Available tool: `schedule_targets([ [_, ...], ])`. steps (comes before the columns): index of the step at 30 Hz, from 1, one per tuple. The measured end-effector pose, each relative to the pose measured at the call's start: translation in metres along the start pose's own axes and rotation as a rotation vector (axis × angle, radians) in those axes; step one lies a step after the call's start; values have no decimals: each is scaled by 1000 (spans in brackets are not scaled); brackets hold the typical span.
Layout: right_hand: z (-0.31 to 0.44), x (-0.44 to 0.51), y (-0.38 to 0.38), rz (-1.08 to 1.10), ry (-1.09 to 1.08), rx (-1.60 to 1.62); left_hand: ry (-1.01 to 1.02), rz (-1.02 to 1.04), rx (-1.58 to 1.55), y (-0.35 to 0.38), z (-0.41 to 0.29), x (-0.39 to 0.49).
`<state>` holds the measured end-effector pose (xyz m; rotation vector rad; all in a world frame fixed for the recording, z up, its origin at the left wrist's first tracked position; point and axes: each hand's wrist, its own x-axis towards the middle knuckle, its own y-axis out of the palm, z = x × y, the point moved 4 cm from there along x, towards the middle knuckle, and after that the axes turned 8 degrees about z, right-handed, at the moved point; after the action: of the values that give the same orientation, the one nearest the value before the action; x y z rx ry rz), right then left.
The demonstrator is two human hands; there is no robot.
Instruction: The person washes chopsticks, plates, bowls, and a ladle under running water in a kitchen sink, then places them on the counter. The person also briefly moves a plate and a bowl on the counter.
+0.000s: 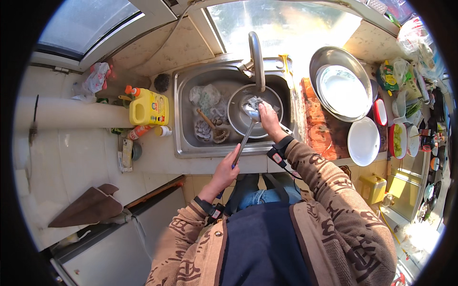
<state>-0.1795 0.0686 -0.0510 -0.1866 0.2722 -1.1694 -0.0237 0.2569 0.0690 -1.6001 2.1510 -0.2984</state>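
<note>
My left hand (226,168) is closed around the handle of a metal ladle (246,138), which slants up and away over the sink. My right hand (270,118) presses a silvery-grey scrubber (254,102), perhaps steel wool, against the ladle's head; the fingers partly cover it. Beneath them a round metal basin (234,123) sits in the stainless steel sink (184,143), under the curved faucet (256,53). Left of the basin, the sink holds a clear plastic bag (205,96), a wooden-handled scrub brush (220,135) and greyish scrubber-like clumps (203,129).
Left of the sink stand a yellow detergent jug (150,107) and an orange bottle (139,132). On the right, a large metal bowl (322,57) holding white bowls (345,87) rests on a wooden cutting board (316,132), near a white plate (363,141) and a red-rimmed grape dish (403,143).
</note>
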Motion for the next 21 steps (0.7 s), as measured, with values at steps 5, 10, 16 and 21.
schedule_targets([
  [5, 13, -15, 3, -142, -93, -17, -137, 10, -197, 0, 4, -1],
  [10, 11, -24, 14, -230, 50, 88, -255, 18, -264, -3, 3, 0],
  [16, -27, -10, 17, -128, 225, 186, -285, -16, -592, -3, 26, -1],
  [21, -70, 10, -28, -92, -15, -409, -369, 33, -1248, 4, 64, 3],
])
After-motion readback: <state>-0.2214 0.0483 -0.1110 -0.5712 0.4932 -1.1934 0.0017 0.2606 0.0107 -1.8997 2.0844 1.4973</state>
